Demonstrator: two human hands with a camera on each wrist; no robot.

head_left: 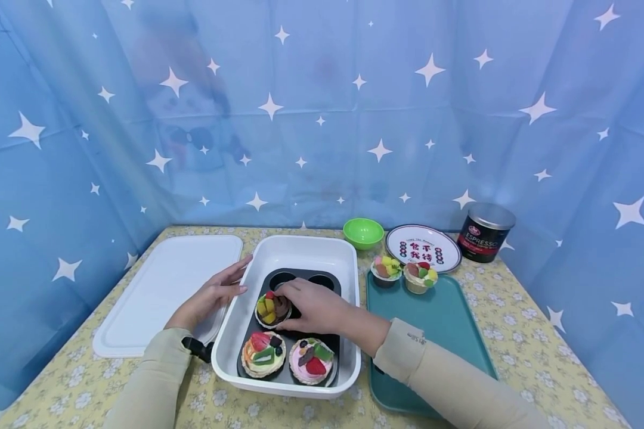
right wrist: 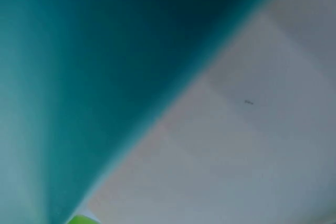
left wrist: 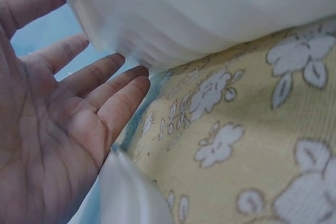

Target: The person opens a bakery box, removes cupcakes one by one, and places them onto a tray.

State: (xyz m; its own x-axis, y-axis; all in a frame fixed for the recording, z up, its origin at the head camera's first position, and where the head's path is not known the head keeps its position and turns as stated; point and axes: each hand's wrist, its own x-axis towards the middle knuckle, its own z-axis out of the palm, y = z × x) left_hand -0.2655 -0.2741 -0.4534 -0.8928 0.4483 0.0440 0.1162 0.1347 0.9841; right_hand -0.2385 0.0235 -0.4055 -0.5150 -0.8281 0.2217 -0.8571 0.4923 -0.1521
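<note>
In the head view, my right hand [head_left: 313, 307] grips a chocolate cupcake [head_left: 266, 310] topped with yellow fruit, in the left middle cup of a black muffin tin [head_left: 333, 342]. The tin lies inside a deep white tub [head_left: 286, 245]. Two more cupcakes fill its front cups: a cream one [head_left: 263, 356] with strawberry and kiwi, and a pink one [head_left: 311, 361] with a red berry. My left hand [head_left: 209, 296] has its fingers extended at the tub's left wall; the left wrist view shows its open palm [left wrist: 58, 124]. Neither hand's fingers show in the right wrist view.
Left of the tub lies a white lid [head_left: 155, 292]. On the right, a teal tray [head_left: 424, 316] carries two fruit-topped cupcakes [head_left: 384, 271] at its far end. Behind stand a green bowl [head_left: 363, 233], a plate with red characters [head_left: 424, 247] and a black espresso can [head_left: 485, 233].
</note>
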